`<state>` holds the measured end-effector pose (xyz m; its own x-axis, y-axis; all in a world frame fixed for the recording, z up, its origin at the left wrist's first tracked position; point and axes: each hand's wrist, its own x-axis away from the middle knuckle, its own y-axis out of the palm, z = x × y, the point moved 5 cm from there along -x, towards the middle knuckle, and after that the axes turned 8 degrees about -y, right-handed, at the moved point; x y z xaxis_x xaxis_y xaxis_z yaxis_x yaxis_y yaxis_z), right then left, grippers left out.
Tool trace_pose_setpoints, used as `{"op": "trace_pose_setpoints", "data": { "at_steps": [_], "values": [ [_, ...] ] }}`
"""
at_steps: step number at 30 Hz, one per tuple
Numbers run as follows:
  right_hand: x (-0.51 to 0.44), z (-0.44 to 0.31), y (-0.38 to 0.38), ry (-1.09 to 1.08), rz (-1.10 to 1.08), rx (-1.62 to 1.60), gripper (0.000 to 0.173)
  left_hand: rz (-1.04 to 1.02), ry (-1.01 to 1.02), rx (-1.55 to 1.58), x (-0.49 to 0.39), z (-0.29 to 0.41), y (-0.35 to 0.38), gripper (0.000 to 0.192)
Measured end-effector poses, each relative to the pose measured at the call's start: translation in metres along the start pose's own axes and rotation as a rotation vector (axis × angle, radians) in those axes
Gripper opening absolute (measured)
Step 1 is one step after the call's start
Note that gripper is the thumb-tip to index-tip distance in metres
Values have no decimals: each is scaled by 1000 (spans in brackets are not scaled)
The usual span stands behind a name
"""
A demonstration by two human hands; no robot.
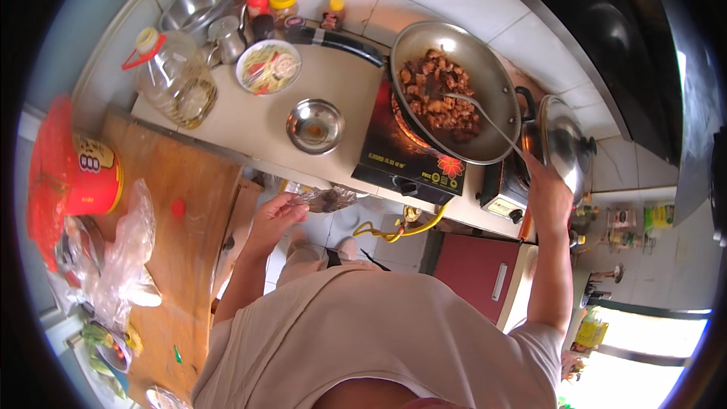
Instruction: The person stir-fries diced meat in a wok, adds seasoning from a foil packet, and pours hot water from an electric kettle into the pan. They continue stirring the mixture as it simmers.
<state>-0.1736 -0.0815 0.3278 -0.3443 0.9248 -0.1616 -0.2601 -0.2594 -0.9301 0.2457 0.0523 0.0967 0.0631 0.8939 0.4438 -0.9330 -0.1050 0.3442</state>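
A steel wok holds browned meat pieces over a lit black gas stove. My right hand grips the handle of a metal spatula, whose head is down among the meat. The wok's black handle points left. Pinched in my left hand, a crumpled foil-like packet hangs in front of the counter's edge; its contents cannot be told. On the counter left of the stove are a small steel bowl with a little liquid and a bowl of shredded vegetables.
An oil jug, steel basins and seasoning jars stand at the back left. Beside the wok, a lidded pot sits on a second burner. A wooden table bears a red tub and plastic bags. A yellow gas hose hangs below.
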Motion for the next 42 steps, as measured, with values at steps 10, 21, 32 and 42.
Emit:
{"op": "trace_pose_setpoints", "data": {
  "at_steps": [10, 21, 32, 42],
  "values": [
    [24, -4, 16, 51, 10, -60, 34, 313, 254, 74, -116, 18, -32, 44],
    [12, -1, -6, 46, -143, 45, 33, 693, 261, -456, -161, -27, -49, 63],
    [-56, -17, 21, -49, 33, 27, 39, 415, -111, 150, -200, -58, -42, 53],
    [-31, 23, 69, 155, -68, -107, 42, 381, -91, 232, -199, -51, -73, 51]
  ]
}}
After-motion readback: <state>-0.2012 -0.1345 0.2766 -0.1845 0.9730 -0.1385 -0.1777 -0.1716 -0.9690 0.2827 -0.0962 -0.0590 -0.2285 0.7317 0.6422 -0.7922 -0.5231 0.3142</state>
